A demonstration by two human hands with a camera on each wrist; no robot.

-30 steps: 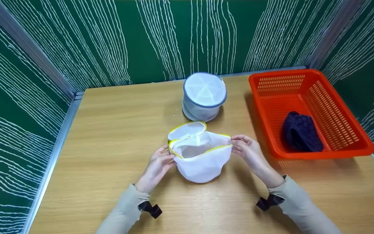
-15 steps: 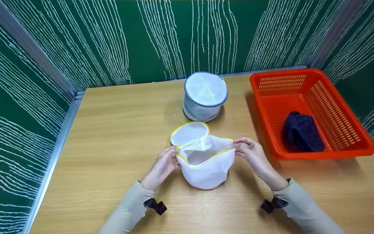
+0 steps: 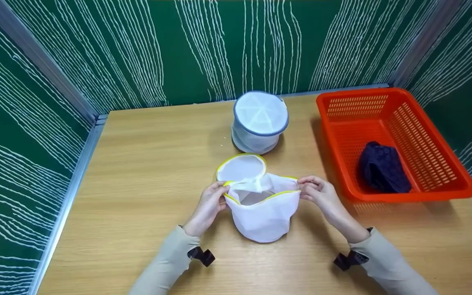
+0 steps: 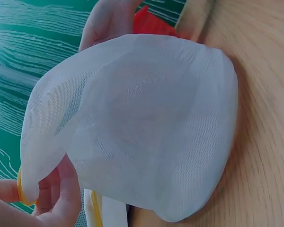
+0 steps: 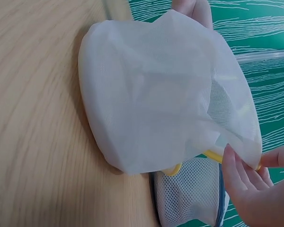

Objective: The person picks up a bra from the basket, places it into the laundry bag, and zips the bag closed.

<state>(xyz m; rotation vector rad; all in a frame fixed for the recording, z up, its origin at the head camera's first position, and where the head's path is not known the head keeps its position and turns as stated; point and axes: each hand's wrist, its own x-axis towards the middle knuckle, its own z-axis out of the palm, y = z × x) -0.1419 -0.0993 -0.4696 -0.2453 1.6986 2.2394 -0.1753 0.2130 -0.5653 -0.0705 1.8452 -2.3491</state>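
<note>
A white mesh laundry bag point(image 3: 262, 221) with yellow trim stands on the table, its mouth spread and its round lid point(image 3: 242, 168) folded back to the far left. My left hand point(image 3: 207, 205) pinches the yellow rim at the left side of the mouth. At the opposite side, my right hand point(image 3: 322, 198) pinches the rim between thumb and fingers. Both wrist views show the bag's thin mesh wall point(image 4: 146, 123) up close, with the left fingers point(image 4: 64, 194) bent over the edge. In the right wrist view the right thumb and fingers point(image 5: 236, 175) hold the yellow edge.
Behind the bag stands a second cylindrical mesh bag point(image 3: 260, 119) with blue-grey trim. To the right, an orange plastic basket point(image 3: 334, 164) holds a dark navy cloth item point(image 3: 383, 168). Green walls with white lines enclose the wooden table point(image 3: 146, 164) at the back and sides.
Both hands have shifted the white bag slightly right and toward me, keeping their hold on its rim. The lid has tipped so more of its round face shows. Basket and second bag stay put.
</note>
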